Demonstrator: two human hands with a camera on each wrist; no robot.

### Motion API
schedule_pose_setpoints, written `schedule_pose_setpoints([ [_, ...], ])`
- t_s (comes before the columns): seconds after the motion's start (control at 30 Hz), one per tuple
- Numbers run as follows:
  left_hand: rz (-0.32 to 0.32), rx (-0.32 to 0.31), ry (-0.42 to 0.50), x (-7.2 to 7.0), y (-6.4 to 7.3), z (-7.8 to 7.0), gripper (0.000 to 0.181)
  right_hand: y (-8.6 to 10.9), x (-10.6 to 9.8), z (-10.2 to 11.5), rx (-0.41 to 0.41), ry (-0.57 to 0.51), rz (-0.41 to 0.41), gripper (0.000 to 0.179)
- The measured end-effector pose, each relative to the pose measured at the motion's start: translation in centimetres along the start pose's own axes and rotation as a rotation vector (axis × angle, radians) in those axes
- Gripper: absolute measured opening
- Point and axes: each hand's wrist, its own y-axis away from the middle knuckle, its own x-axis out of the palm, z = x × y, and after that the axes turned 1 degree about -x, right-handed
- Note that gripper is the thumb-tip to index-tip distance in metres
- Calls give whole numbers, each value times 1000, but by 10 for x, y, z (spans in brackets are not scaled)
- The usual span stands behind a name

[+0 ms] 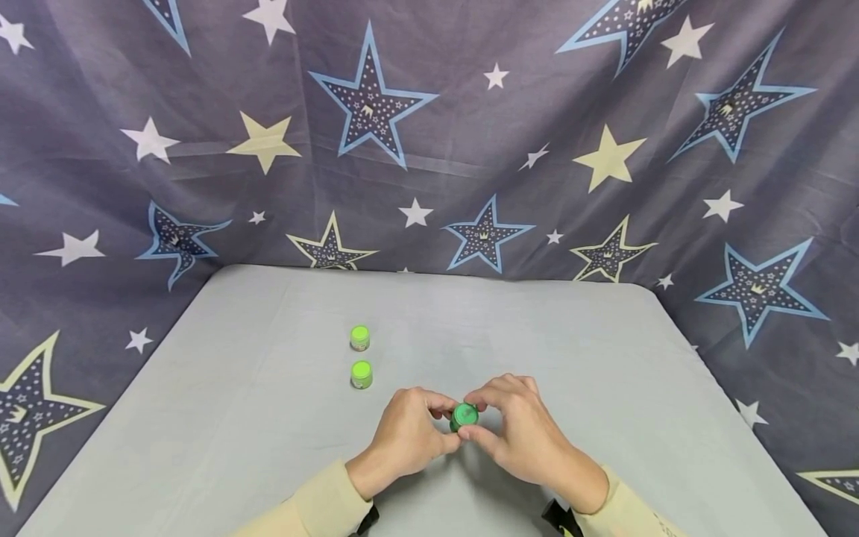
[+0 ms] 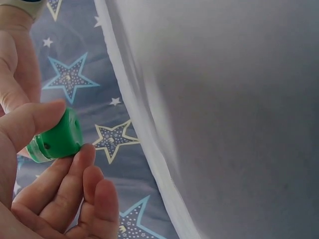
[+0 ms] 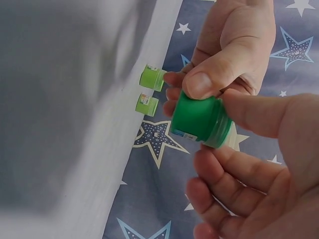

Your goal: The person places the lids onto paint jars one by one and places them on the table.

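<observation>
A small green jar [image 1: 464, 415] with a paler, see-through lid is held between both hands, low over the front middle of the table. My left hand [image 1: 411, 431] grips its green body, thumb on one side and fingers on the other, as the left wrist view shows. From the right, my right hand [image 1: 526, 432] pinches the lid [image 3: 223, 127] between thumb and fingertips. Part of a label shows on the jar's side in the right wrist view. Two light green jars, a farther one [image 1: 360, 337] and a nearer one [image 1: 362, 374], stand upright left of the hands.
The table [image 1: 570, 343] has a pale grey cover. Behind it and at both sides hangs a dark cloth [image 1: 456, 134] printed with stars. Black straps [image 1: 562, 516] show at the wrists below the cream sleeves [image 1: 315, 503].
</observation>
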Motion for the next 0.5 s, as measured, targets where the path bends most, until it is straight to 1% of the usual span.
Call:
schedule_pose_setpoints([
  [0.13,-19,11,-11,0,0,-1,24,0,1,-1,22,13,-35,30],
  [0.27,-33,18,-15,1,0,-1,25,0,2,-3,24,33,-66,34],
  [0.5,-35,15,-30,1,0,-1,26,-1,6,-4,21,49,-106,41],
])
